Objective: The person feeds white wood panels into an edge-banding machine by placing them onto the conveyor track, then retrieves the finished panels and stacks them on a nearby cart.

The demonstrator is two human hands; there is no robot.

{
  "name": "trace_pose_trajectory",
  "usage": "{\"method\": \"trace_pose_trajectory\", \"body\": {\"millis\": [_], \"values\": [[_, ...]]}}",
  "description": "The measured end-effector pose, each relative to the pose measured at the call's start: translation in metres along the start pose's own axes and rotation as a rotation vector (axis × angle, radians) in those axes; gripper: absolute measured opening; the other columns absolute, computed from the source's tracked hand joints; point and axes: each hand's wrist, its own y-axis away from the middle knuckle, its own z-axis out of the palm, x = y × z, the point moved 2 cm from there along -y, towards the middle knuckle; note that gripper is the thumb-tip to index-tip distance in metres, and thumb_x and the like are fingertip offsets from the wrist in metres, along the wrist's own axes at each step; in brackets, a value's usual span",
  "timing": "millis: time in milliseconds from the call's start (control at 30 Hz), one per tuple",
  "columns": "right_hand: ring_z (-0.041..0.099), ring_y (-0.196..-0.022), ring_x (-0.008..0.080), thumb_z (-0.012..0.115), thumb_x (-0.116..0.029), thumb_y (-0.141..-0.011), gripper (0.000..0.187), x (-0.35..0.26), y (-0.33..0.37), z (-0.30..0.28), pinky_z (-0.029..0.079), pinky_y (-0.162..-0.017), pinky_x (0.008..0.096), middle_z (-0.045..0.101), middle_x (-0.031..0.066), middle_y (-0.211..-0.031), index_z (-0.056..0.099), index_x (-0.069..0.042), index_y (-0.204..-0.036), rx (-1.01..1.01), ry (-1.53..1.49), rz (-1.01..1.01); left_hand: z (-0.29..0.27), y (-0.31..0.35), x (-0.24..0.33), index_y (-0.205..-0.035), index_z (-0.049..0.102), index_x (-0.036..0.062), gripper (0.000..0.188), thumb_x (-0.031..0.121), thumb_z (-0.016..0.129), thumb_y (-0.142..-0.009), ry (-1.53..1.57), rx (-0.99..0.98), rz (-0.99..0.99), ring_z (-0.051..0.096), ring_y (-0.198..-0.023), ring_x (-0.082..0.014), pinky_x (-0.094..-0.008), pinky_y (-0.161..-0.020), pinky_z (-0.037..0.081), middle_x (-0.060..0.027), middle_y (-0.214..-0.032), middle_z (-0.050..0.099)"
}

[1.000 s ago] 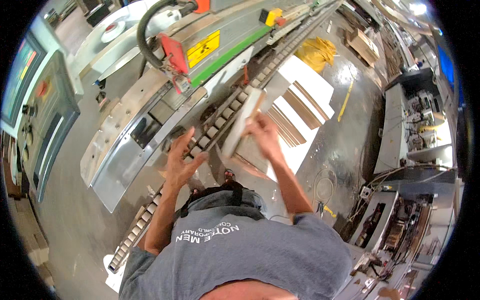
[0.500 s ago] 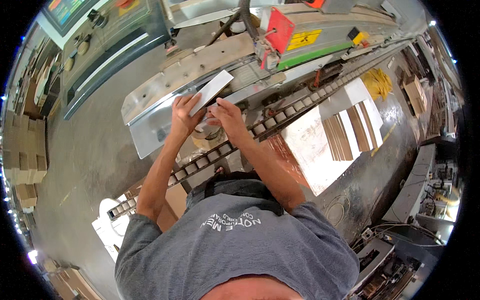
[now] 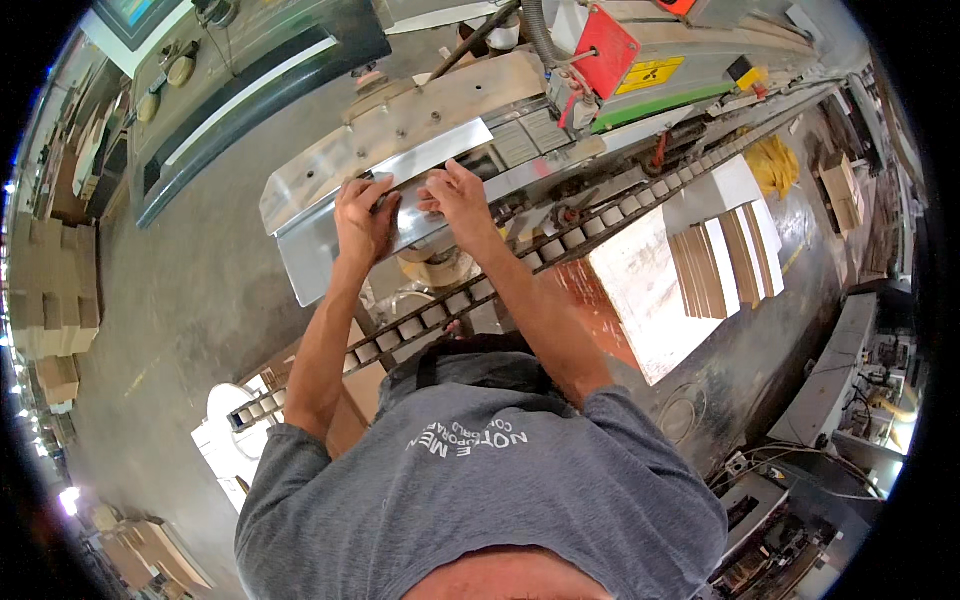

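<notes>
We have our left hand [image 3: 364, 218] at the near side of a white board [image 3: 440, 148], its fingers curled, and our right hand [image 3: 457, 203] beside it with bent fingers close to the same edge; whether either one grips the board we cannot tell. The board lies aslant on the shiny metal table [image 3: 308, 268] of a machine [image 3: 702, 52], short of its red plate [image 3: 608, 52]. Between us and the table runs a track of rollers [image 3: 411, 328], and to our right brown-edged strips [image 3: 692, 275] lie on a white panel [image 3: 632, 262].
</notes>
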Motion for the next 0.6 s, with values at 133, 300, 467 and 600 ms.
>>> {"method": "trace_pose_trajectory", "body": {"millis": [133,300,467,600], "values": [[0.064,-0.09,0.0145,0.06,-0.017,-0.097,0.018,0.001,-0.003,-0.005,0.059,-0.073,0.0312,0.059,0.006,-0.095,0.052,-0.001,-0.092,0.001,0.004,-0.018,0.005,-0.006,-0.002,-0.099,0.075,0.0087,0.028,0.006,0.081,-0.072,0.042,0.009,-0.014,0.061,-0.076,-0.0322,-0.0413,-0.067,0.051,-0.0131,-0.083,0.065],[0.064,-0.081,0.0125,0.059,-0.015,-0.095,0.017,-0.018,-0.006,-0.016,0.058,-0.063,0.0287,0.061,0.0061,-0.09,0.053,0.0,-0.089,0.048,0.095,0.01,0.022,-0.014,0.0,-0.097,0.075,0.0069,0.023,0.006,0.079,-0.074,0.077,-0.04,-0.066,0.062,-0.076,-0.0324,-0.0411,-0.066,0.051,-0.0134,-0.081,0.064],[0.063,-0.062,0.0111,0.059,-0.017,-0.094,0.021,-0.01,-0.026,-0.048,0.055,-0.053,0.0237,0.062,0.0063,-0.079,0.049,0.0,-0.086,0.142,0.015,-0.152,0.047,-0.031,0.023,-0.095,0.075,0.0061,0.019,0.008,0.078,-0.076,0.112,-0.06,-0.065,0.061,-0.077,-0.0315,-0.0403,-0.068,0.05,-0.0131,-0.079,0.062],[0.063,-0.072,0.01,0.06,-0.015,-0.096,0.016,-0.029,-0.028,-0.072,0.054,-0.06,0.0235,0.061,0.0037,-0.083,0.054,-0.001,-0.089,0.142,0.128,-0.033,0.07,-0.041,0.031,-0.094,0.075,0.0059,0.019,0.009,0.078,-0.076,0.088,-0.085,-0.062,0.061,-0.077,-0.0316,-0.0405,-0.068,0.05,-0.0126,-0.079,0.062]]}}
